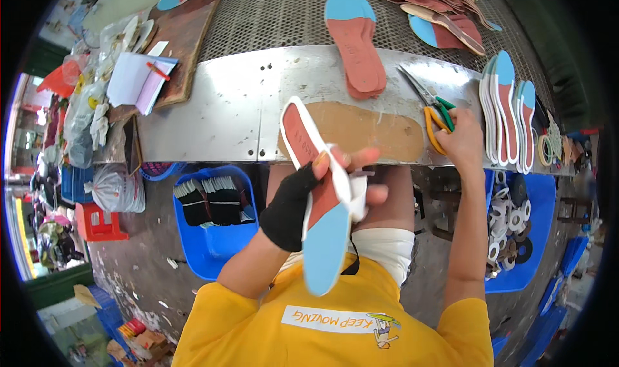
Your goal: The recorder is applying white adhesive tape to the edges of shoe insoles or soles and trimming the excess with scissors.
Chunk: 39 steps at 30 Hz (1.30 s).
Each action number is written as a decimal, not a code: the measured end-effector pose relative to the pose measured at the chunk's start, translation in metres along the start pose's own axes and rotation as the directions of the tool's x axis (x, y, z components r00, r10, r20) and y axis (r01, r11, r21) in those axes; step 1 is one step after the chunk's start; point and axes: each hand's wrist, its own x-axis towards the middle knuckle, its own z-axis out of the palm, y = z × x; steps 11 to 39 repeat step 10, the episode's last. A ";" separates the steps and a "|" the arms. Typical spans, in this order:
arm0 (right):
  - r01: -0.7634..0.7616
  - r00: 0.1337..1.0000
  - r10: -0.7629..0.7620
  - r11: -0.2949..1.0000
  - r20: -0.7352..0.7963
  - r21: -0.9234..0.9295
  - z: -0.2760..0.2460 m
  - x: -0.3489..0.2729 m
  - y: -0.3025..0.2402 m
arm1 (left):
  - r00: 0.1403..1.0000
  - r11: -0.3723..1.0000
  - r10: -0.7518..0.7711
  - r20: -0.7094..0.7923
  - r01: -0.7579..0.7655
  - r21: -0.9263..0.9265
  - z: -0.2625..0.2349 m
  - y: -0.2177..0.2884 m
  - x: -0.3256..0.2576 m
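Observation:
My left hand (291, 207), in a black fingerless glove, grips a shoe insole (325, 249) over my lap. That insole has a brown-red face, a light-blue end and a white rim. White material shows behind it among my fingers, too blurred to make out. At the table's front edge my right hand (465, 142) has its fingers closed at the handles of a pair of scissors (425, 97), one handle green and one orange. The blades point away to the left, over the metal tabletop. A brown worn patch (380, 131) lies on the table between the two hands.
Brown-red insoles (358, 51) lie stacked ahead, with more piled far right. White-edged insoles (503, 109) stand right of the scissors. Blue bins flank my legs: the left bin (216, 247) holds bundled dark pieces, the right one (538, 251) tape rolls. A notebook (132, 77) lies left.

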 end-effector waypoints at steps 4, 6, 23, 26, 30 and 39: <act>-0.217 0.963 0.120 0.877 0.241 0.428 -0.010 -0.024 0.012 | 0.946 0.959 0.277 -0.167 -0.284 -0.022 -0.003 0.002 0.012; -0.344 0.924 0.012 0.462 0.382 0.818 -0.024 -0.053 -0.016 | 0.927 0.940 0.338 -0.162 -0.342 0.003 -0.009 0.006 0.017; -0.316 0.910 -0.161 0.324 0.382 0.891 -0.038 -0.103 -0.097 | 0.870 0.888 0.456 -0.186 -0.458 0.038 -0.016 0.007 0.022; -0.316 0.910 -0.161 0.324 0.382 0.891 -0.038 -0.103 -0.097 | 0.870 0.888 0.456 -0.186 -0.458 0.038 -0.016 0.007 0.022; -0.316 0.910 -0.161 0.324 0.382 0.891 -0.038 -0.103 -0.097 | 0.870 0.888 0.456 -0.186 -0.458 0.038 -0.016 0.007 0.022; -0.316 0.910 -0.161 0.324 0.382 0.891 -0.038 -0.103 -0.097 | 0.870 0.888 0.456 -0.186 -0.458 0.038 -0.016 0.007 0.022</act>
